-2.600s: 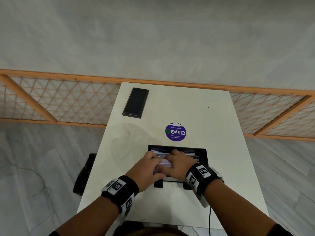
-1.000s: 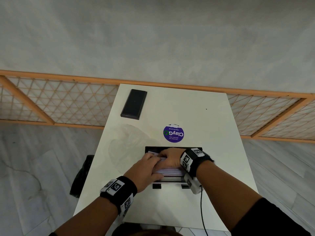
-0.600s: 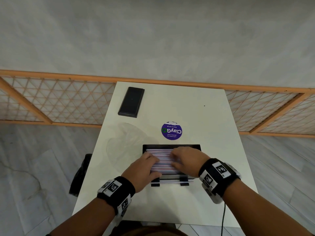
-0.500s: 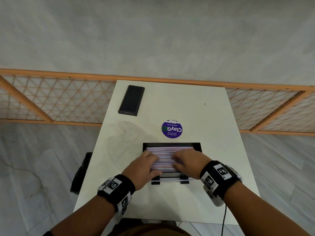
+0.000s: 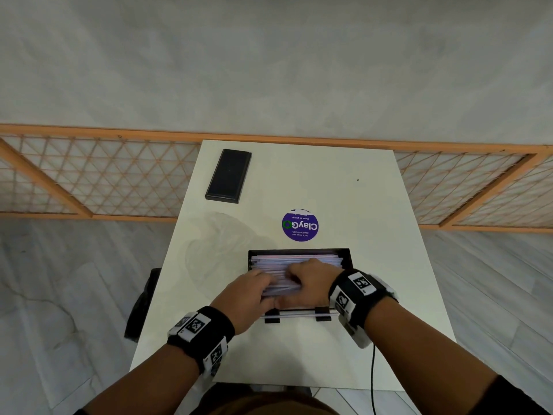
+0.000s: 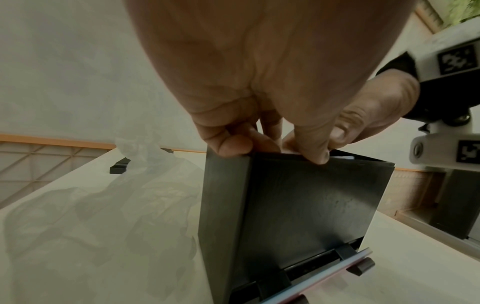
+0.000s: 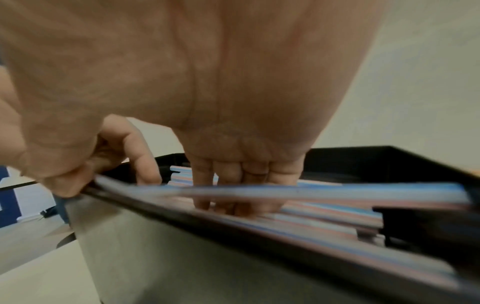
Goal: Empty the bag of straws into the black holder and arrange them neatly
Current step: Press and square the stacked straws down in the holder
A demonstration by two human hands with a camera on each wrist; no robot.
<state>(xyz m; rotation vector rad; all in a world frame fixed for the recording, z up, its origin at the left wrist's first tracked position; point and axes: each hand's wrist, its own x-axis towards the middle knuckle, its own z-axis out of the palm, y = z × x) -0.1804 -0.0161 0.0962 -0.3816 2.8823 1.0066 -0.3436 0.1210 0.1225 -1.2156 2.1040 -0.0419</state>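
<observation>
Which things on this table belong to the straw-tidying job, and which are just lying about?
Part of the job:
straws
black holder
empty clear bag
left hand
right hand

Just lying about:
black phone
purple sticker

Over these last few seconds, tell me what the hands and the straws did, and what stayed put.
The right hand, crossed far over to the left a second ago, swung back to the right and now presses on the straws close beside the left hand, which stayed at the holder's left near corner. The straws lie flatter and more parallel. The holder, phone, empty bag and sticker kept their places.
</observation>
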